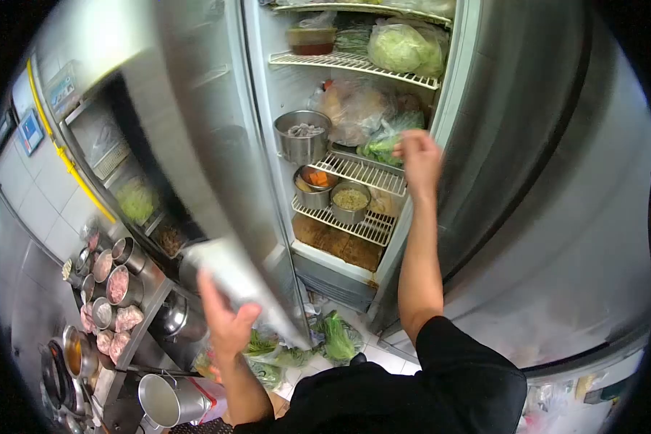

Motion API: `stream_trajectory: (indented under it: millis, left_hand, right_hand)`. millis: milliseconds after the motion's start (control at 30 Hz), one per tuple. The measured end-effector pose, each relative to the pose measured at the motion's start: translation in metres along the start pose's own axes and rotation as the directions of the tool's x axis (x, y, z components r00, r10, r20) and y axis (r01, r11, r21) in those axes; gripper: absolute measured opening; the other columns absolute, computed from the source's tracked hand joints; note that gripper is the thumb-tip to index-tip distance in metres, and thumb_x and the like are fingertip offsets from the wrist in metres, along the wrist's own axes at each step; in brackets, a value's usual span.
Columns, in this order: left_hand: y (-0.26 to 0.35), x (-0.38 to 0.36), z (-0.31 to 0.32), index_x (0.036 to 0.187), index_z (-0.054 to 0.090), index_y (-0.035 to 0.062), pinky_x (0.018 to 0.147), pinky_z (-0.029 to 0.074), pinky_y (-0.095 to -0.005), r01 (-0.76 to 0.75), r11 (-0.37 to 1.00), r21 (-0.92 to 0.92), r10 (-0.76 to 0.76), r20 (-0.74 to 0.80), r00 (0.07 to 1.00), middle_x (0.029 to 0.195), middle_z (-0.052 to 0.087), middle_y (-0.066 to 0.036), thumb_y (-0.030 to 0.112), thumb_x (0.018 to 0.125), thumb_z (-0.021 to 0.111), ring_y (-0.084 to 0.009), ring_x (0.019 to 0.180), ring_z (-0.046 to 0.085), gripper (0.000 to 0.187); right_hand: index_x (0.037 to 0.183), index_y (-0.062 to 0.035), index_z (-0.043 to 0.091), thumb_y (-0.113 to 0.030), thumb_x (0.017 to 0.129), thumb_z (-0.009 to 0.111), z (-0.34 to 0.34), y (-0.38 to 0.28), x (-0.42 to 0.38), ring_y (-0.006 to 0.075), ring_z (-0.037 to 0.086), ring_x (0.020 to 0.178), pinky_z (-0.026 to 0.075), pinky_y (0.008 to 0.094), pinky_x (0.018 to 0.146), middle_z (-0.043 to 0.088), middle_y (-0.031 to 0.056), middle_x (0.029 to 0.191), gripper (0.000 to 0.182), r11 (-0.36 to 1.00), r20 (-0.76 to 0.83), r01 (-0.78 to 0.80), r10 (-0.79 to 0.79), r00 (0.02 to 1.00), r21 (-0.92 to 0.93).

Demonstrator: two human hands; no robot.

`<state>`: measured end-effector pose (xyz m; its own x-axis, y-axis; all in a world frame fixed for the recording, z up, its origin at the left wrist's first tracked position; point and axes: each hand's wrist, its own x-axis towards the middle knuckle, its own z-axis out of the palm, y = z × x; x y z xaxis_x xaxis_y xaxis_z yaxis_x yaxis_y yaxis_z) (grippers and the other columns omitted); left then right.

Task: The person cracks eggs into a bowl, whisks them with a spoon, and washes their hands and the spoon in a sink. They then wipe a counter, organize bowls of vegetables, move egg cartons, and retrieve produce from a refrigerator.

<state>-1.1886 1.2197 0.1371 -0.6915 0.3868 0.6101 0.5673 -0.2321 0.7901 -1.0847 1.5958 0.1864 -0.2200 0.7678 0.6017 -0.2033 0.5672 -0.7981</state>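
Note:
My right hand reaches into the upright fridge, fingers curled together at the edge of a clear plastic bag of green vegetables on the middle shelf. Low on the left, my left hand is closed against a white, flat thing, too smeared by motion to name. Beside the greens lies a larger clear bag with pale contents. A steel pot stands left on that shelf. Below it are a bowl with orange pieces and a steel pot of pale, chopped food.
The open fridge door stands to my left. Cabbage sits on an upper shelf. Leafy greens lie on the floor by the fridge. On the left counter are several bowls of raw meat; a tall pot stands below.

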Motion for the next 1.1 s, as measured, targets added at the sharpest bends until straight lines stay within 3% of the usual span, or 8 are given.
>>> stream_trajectory:
  millis: [100, 367, 533, 600, 700, 833, 933, 1100]
  left_hand:
    - [0.001, 0.016, -0.017, 0.139, 0.02, 0.0, 0.101, 0.031, -0.0387, -0.004, 1.0, 0.003, 0.005, -0.188, 0.982, 0.133, 0.038, -0.016, 0.059, 0.068, 0.07, -0.0275, 0.121, 0.04, 0.105]
    - [-0.037, 0.044, -0.076, 0.138, 0.025, -0.001, 0.099, 0.034, -0.0342, 0.106, 0.747, 0.656, 0.339, -0.514, 0.788, 0.126, 0.045, -0.015, 0.015, 0.083, 0.067, -0.0208, 0.111, 0.046, 0.071]
    - [-0.045, 0.058, -0.088, 0.127, 0.034, -0.0044, 0.093, 0.04, -0.0321, -0.003, 0.9, 0.435, 0.274, -0.562, 0.781, 0.117, 0.049, -0.013, 0.009, 0.082, 0.067, -0.0177, 0.102, 0.049, 0.057]
    - [-0.051, 0.061, -0.097, 0.127, 0.034, -0.0045, 0.093, 0.041, -0.0326, -0.036, 0.915, 0.402, 0.276, -0.559, 0.782, 0.117, 0.049, -0.013, 0.008, 0.081, 0.067, -0.0178, 0.102, 0.049, 0.058]
    - [-0.047, 0.06, -0.098, 0.129, 0.032, -0.0062, 0.091, 0.044, -0.0338, -0.004, 0.926, 0.378, 0.229, -0.552, 0.802, 0.119, 0.049, -0.016, 0.008, 0.08, 0.068, -0.0195, 0.102, 0.051, 0.062]
    - [-0.045, 0.058, -0.096, 0.134, 0.027, -0.0066, 0.095, 0.041, -0.0366, 0.023, 0.927, 0.375, 0.219, -0.59, 0.777, 0.124, 0.045, -0.018, 0.013, 0.077, 0.071, -0.0229, 0.106, 0.05, 0.074]
    - [-0.047, 0.057, -0.1, 0.133, 0.028, -0.0053, 0.097, 0.039, -0.0381, 0.066, 0.915, 0.397, 0.204, -0.598, 0.775, 0.127, 0.043, -0.018, 0.016, 0.077, 0.073, -0.0245, 0.109, 0.048, 0.074]
    - [-0.051, 0.057, -0.106, 0.137, 0.021, -0.0039, 0.098, 0.037, -0.0392, -0.013, 0.949, 0.315, 0.186, -0.525, 0.831, 0.13, 0.038, -0.02, 0.026, 0.074, 0.076, -0.0273, 0.113, 0.044, 0.088]
  right_hand:
    - [0.127, -0.0018, 0.047, -0.021, 0.076, 0.065, 0.014, 0.08, 0.032, 0.0304, 0.056, 0.105, 0.045, 0.0391, 0.089, 0.055, 0.0247, 0.114, 0.057, 0.786, 0.106, -0.232, 0.351, 0.93, -0.573]
    - [0.144, -0.0141, 0.011, -0.03, 0.071, 0.074, 0.048, 0.14, 0.078, 0.0507, 0.024, 0.127, 0.035, 0.052, 0.103, -0.013, 0.0274, 0.144, 0.098, 0.445, -0.131, -0.49, 0.627, 0.768, -0.75]
    - [0.131, -0.015, 0.038, -0.024, 0.068, 0.075, 0.042, 0.204, 0.107, 0.0515, 0.022, 0.127, 0.03, 0.0491, 0.106, 0.001, 0.0251, 0.145, 0.073, 0.566, -0.301, -0.517, 0.435, 0.849, -0.642]
    - [0.125, -0.0099, 0.044, -0.016, 0.066, 0.065, 0.025, 0.194, 0.107, 0.0405, 0.042, 0.118, 0.035, 0.042, 0.1, 0.033, 0.0251, 0.135, 0.063, 0.672, -0.316, -0.512, 0.402, 0.859, -0.536]
    - [0.125, -0.0072, 0.044, -0.017, 0.066, 0.065, 0.025, 0.181, 0.119, 0.0391, 0.044, 0.117, 0.036, 0.041, 0.099, 0.045, 0.0251, 0.126, 0.064, 0.649, -0.385, -0.436, 0.231, 0.894, -0.623]
    - [0.12, -0.0049, 0.05, -0.019, 0.065, 0.067, 0.032, 0.141, 0.13, 0.039, 0.041, 0.12, 0.039, 0.0431, 0.097, 0.038, 0.0291, 0.13, 0.059, 0.581, -0.324, -0.428, 0.28, 0.904, -0.692]
    - [0.119, -0.0028, 0.052, -0.019, 0.07, 0.063, 0.042, 0.118, 0.132, 0.0423, 0.047, 0.113, 0.039, 0.0412, 0.097, 0.037, 0.0336, 0.127, 0.053, 0.283, -0.16, -0.228, 0.242, 0.957, -0.932]
    - [0.111, -0.0028, 0.057, -0.025, 0.07, 0.059, 0.041, 0.117, 0.122, 0.0407, 0.052, 0.108, 0.044, 0.0419, 0.09, 0.058, 0.0217, 0.112, 0.046, 0.54, -0.257, -0.152, -0.125, 0.958, -0.828]
